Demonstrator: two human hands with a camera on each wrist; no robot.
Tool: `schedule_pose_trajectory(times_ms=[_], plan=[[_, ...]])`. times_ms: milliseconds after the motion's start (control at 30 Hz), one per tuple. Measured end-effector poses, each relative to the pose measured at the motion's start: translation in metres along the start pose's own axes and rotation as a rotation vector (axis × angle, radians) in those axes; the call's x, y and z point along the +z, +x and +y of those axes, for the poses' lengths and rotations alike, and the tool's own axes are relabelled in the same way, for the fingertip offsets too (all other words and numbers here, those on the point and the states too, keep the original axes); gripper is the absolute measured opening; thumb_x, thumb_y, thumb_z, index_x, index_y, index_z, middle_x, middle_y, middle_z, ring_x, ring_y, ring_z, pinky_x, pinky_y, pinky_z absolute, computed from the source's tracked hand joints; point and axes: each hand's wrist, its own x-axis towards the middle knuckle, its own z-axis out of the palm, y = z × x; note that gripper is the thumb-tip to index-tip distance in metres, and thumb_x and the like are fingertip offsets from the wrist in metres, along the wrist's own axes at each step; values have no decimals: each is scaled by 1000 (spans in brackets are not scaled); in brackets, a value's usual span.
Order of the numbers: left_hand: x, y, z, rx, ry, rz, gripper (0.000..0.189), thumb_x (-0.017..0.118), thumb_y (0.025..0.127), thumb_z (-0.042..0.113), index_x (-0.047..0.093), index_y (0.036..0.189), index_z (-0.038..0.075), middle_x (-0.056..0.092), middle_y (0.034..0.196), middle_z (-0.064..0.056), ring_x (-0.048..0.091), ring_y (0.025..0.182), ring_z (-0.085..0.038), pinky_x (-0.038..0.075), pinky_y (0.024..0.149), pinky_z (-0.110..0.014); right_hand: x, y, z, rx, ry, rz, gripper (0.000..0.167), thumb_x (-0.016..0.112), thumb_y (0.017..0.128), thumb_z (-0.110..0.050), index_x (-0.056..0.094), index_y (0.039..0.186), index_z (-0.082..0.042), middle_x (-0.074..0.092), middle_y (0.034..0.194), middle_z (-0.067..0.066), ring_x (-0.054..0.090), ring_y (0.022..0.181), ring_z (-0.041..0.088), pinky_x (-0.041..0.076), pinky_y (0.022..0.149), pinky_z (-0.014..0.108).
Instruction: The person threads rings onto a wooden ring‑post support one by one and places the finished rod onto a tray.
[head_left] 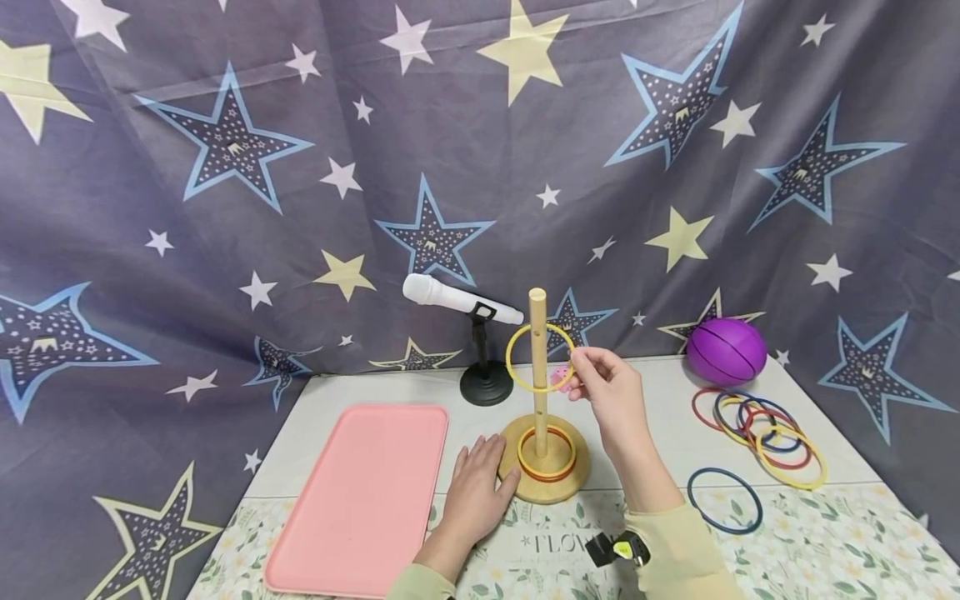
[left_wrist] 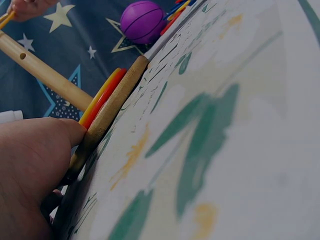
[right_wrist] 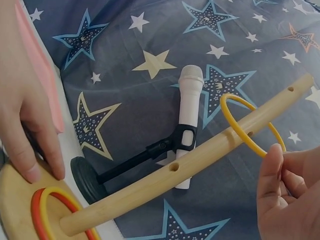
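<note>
My right hand (head_left: pixel 611 392) pinches a thin yellow ring (right_wrist: pixel 231 119) between thumb and finger. The ring hangs tilted around the upper part of an upright wooden post (right_wrist: pixel 145 186). At the post's foot, a second yellow ring (left_wrist: pixel 96 101) lies on top of a red ring (left_wrist: pixel 108 98), both around the post on its round wooden base (head_left: pixel 549 495). My left hand (head_left: pixel 478 487) rests at the base's left side, its fingers extended and touching the base. Part of that hand's fingers is hidden in the left wrist view.
A white microphone (head_left: pixel 457 297) on a black stand (head_left: pixel 486 385) is behind the post. Left lies a pink tray (head_left: pixel 360 492). On the right are a purple ball (head_left: pixel 727 351), several overlapping coloured rings (head_left: pixel 823 467) and a separate blue ring (head_left: pixel 760 508). A star-patterned cloth (head_left: pixel 480 167) hangs behind.
</note>
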Motion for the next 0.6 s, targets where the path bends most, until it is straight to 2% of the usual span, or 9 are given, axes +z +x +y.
schedule_pose_trajectory(times_ms=[267, 400, 600], plan=[[1, 0, 0, -3, -8, -3, 63, 64, 112, 36, 52, 162, 1, 51, 167, -19, 38, 161, -39, 17, 134, -62, -6, 0, 8, 12, -25, -4, 26, 69, 111, -10, 69, 126, 11, 72, 89, 3, 65, 68, 9, 61, 64, 20], [0, -1, 0, -5, -9, -3, 63, 64, 111, 36, 52, 162, 1, 51, 167, -19, 38, 161, -40, 17, 134, -62, -7, 0, 11, 16, -42, -6, 25, 69, 111, -12, 70, 124, 9, 72, 91, 6, 65, 70, 10, 61, 65, 21], [0, -1, 1, 2, -5, 8, 63, 65, 111, 36, 53, 161, -1, 52, 166, -20, 39, 160, -41, 19, 134, -63, -9, 0, 16, 32, -60, -5, 28, 70, 111, -13, 70, 125, 11, 70, 90, 6, 64, 69, 9, 61, 65, 21]])
